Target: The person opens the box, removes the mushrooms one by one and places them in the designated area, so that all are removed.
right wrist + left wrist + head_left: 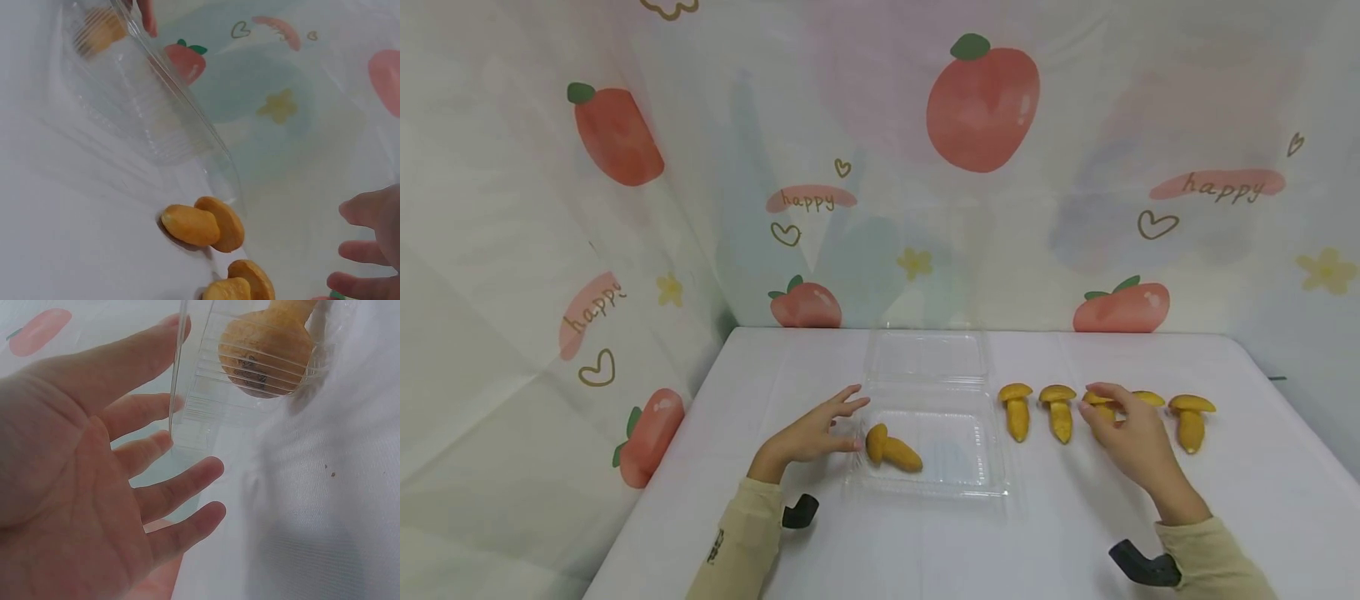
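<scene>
A clear plastic clamshell box stands with its lid folded back. Inside, at the left end, lies one yellow-brown mushroom. My left hand is at the box's left rim, fingers spread and the thumb close to the edge; whether it touches is unclear. Right of the box, several similar mushrooms lie in a row, caps away from me. Over that row hovers my right hand, its fingers apart and nothing seen between them. It partly hides two mushrooms, including the third one.
A white-covered table carries everything. Behind it and on the left hang pale cloth walls printed with red fruit. Black curved pieces stick out at both wrists, beside the beige sleeves.
</scene>
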`<state>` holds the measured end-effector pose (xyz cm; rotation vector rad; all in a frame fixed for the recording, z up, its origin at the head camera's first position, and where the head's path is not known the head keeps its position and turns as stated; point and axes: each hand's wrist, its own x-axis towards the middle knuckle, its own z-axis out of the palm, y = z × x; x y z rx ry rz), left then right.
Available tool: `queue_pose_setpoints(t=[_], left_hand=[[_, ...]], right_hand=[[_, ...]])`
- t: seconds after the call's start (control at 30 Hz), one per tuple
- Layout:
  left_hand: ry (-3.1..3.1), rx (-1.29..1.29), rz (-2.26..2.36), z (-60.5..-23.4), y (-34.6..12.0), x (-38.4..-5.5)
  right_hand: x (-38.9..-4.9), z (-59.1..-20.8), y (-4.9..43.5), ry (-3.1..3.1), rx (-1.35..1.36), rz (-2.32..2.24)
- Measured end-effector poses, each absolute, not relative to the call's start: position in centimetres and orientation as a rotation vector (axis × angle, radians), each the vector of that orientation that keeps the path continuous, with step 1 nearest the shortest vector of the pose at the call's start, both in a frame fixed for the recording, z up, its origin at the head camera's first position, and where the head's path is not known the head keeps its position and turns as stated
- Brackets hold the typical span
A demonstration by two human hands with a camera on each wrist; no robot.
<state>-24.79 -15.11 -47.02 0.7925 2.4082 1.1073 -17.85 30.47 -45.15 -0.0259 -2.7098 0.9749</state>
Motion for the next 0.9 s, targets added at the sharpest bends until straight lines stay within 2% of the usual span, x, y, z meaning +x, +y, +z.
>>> queue_pose_setpoints(t=[0.9], left_hand=[[2.401, 0.798, 1.111, -46.8, -15.0, -24.6]], right_hand=[[-17.5, -44.7, 19.4, -2.713, 0.405, 1.252]])
